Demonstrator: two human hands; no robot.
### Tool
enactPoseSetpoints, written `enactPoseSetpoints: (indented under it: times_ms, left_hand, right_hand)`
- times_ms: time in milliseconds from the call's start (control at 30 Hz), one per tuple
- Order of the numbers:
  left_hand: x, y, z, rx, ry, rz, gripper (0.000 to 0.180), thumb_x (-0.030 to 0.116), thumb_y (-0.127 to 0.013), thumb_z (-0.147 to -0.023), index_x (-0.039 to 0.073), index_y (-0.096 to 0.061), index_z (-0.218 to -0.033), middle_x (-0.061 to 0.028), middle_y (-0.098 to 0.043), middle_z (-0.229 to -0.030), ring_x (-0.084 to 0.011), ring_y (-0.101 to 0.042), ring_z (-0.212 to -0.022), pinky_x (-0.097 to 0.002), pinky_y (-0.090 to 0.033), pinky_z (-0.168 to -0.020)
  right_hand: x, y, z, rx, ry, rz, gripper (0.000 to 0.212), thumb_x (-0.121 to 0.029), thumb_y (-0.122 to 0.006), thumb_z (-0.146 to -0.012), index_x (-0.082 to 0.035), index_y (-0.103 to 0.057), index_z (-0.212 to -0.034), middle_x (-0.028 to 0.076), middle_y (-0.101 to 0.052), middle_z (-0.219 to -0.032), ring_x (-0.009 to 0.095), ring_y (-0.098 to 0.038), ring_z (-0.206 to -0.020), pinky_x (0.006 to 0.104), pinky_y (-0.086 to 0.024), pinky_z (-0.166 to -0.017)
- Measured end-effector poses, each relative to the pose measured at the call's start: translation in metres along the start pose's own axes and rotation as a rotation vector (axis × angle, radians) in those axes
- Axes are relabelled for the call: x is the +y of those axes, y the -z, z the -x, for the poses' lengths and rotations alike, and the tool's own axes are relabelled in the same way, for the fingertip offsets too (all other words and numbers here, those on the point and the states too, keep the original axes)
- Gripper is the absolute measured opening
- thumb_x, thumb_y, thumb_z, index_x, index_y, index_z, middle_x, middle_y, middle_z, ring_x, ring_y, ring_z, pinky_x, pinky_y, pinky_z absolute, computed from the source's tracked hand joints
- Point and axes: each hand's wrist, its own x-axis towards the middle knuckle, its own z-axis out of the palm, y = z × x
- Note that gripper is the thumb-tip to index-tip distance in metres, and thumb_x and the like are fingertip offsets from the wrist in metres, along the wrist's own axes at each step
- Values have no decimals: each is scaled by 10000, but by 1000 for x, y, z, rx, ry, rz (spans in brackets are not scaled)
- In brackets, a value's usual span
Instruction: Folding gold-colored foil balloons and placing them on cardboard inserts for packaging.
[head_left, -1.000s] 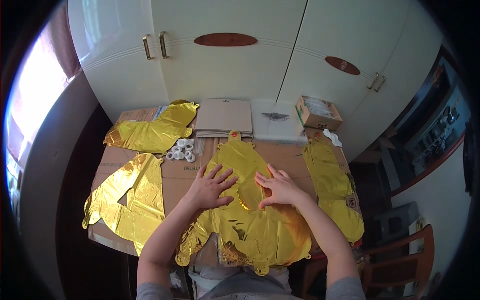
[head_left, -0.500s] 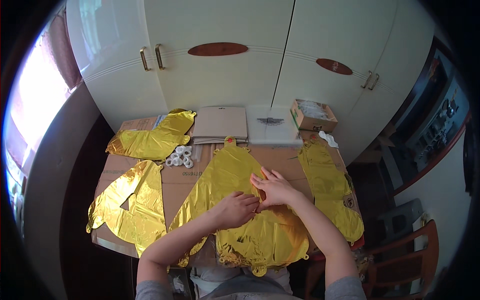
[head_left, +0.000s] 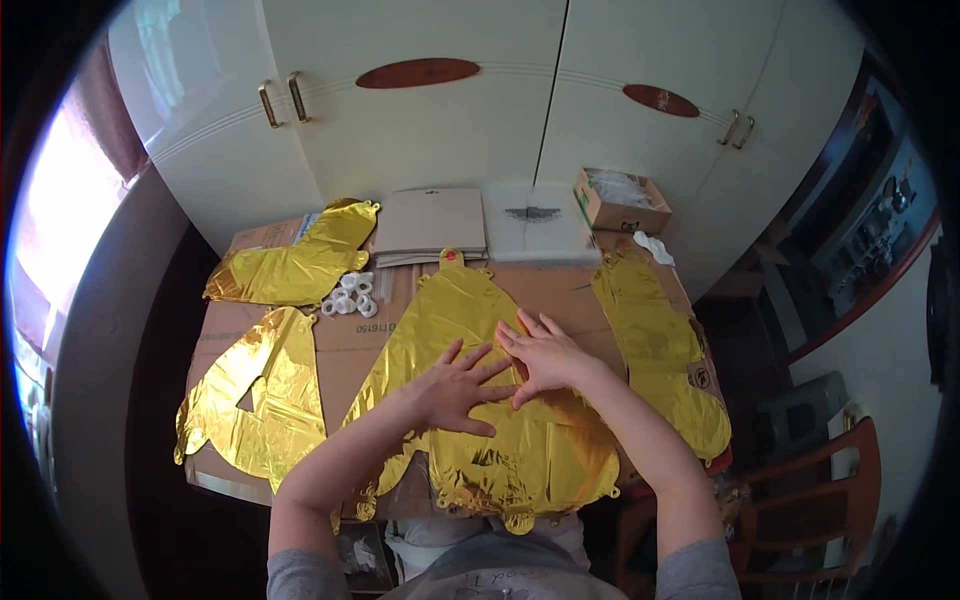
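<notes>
A large, flat gold foil balloon (head_left: pixel 455 310) lies across the middle of the cardboard-covered table, wrinkled near its lower end. My left hand (head_left: pixel 460 392) rests on it with fingers spread, palm down. Just to the right, my right hand (head_left: pixel 545 360) also lies on the foil, fingers stretched and apart. The hands are close together, and neither grips anything. At left is another gold foil balloon (head_left: pixel 290 375) with a triangular hole, shaped like a letter A. A further gold foil balloon (head_left: pixel 300 272) lies at the back left, and a long one (head_left: pixel 650 320) along the right side.
Several white rings (head_left: pixel 352 296) are heaped behind the middle balloon's left edge. A stack of flat brown cardboard (head_left: pixel 430 220) and an open box (head_left: pixel 620 205) of clear plastic stand at the back, against white cabinets (head_left: pixel 420 140). A wooden chair (head_left: pixel 800 490) is at the right.
My left hand's fingers have gone from bunched near the right hand to spread out over the foil. My right hand stays nearly in place, its fingers flatter. The view has tilted slightly.
</notes>
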Motion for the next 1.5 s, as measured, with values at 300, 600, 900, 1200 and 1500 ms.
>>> enactPoseSetpoints:
  times_ms: [300, 600, 900, 1200, 1500]
  left_hand:
    - [3, -1, 2, 22, -12, -55, 818, 798, -541, -751, 377, -435, -1445, -144, -239, -1581, -470, -178, -1437, -707, -156, -1099]
    - [-3, -18, 4, 111, -6, -60, 539, 636, -445, -923, 450, -430, -1429, -108, -289, -1569, -443, -207, -1441, -690, -175, -1106]
    - [-2, -13, 4, 111, -4, -49, 541, 647, -457, -907, 462, -444, -1415, -88, -311, -1561, -438, -233, -1431, -689, -183, -1107]
    - [0, -9, 5, 125, -3, -55, 590, 688, -471, -876, 466, -432, -1422, -90, -308, -1564, -442, -242, -1425, -685, -184, -1109]
    - [-1, -10, 4, 124, -23, -52, 605, 694, -444, -884, 438, -430, -1432, -10, -346, -1556, -441, -235, -1432, -681, -167, -1114]
  right_hand:
    - [-1, 5, 14, 58, -18, 9, 1270, -673, -783, -579, -84, -203, -1543, 94, -182, -1616, 345, -62, -1499, 523, -111, -1202]
    - [-66, -47, 176, 786, -442, -338, 317, -212, -773, -788, -46, -603, -998, 83, -596, -918, 280, -578, -859, 395, -463, -771]
    - [-152, -144, 232, 680, -967, -1711, 101, -77, -645, -927, -48, -552, -955, -2, -574, -757, 58, -541, -646, 207, -447, -578]
    - [-145, -123, 210, 725, -911, -1653, 77, -58, -593, -947, -3, -623, -990, 32, -628, -731, 81, -549, -547, 223, -442, -507]
    - [-175, -60, 148, 913, -200, -588, 177, -39, -716, -755, -64, -648, -917, 83, -639, -989, 264, -623, -927, 393, -489, -803]
